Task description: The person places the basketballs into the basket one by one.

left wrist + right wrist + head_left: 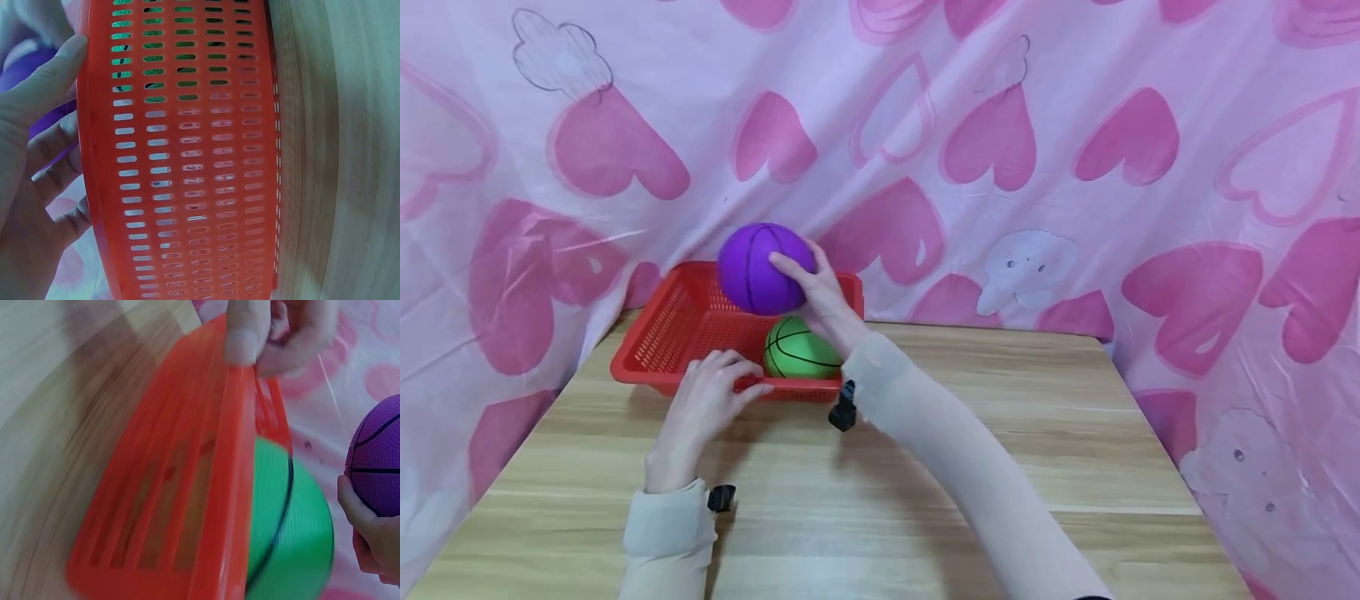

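A red plastic basket (658,337) with slotted walls stands at the back of the table. My left hand (707,404) holds its near rim, and the left wrist view shows the thumb at the rim's edge with the fingers behind it. A purple mini basketball (751,271) is raised over the basket, gripped by my right hand (826,300) from its right side. Inside the basket's right end lies a green mini basketball (797,350), partly hidden by the near wall and my right wrist. In the right wrist view the green ball (300,519) bulges beyond the rim.
The wooden table (1037,433) extends forward and right of the basket. Behind it hangs a pink curtain (880,125) printed with hearts, close to the basket's far side. Each sleeve cuff has a small black device, such as the left one (722,498).
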Available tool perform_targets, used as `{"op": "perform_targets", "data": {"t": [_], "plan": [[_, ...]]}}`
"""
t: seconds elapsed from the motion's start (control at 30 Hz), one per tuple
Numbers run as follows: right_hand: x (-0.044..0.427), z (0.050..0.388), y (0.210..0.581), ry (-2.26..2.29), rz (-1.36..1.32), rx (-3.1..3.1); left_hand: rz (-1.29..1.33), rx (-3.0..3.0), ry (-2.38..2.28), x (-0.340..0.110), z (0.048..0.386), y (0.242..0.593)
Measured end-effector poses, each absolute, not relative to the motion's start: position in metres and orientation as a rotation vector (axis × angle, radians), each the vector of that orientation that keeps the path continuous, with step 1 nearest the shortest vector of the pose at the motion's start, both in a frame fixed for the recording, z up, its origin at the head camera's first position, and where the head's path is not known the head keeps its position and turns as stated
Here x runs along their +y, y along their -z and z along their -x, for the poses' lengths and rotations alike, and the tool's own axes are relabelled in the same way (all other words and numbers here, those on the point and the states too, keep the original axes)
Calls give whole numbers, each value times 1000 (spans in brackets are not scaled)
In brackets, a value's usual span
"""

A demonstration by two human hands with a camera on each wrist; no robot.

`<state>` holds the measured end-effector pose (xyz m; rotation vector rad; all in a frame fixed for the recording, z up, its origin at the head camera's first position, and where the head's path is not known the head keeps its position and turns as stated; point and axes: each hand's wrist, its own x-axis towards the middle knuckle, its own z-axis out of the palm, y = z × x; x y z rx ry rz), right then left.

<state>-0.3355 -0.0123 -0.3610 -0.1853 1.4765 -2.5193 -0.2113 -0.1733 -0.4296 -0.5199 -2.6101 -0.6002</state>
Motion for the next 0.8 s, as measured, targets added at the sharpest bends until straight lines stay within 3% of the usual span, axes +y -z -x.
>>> {"op": "perform_targets", "data": {"t": [0.4, 0.8], "plan": [[-78, 321, 387, 2206, -87, 1816, 491, -2613, 641, -174, 205, 434], [-81, 320, 392, 1925, 55, 1871, 481, -2613, 594, -175, 207, 431]]}}
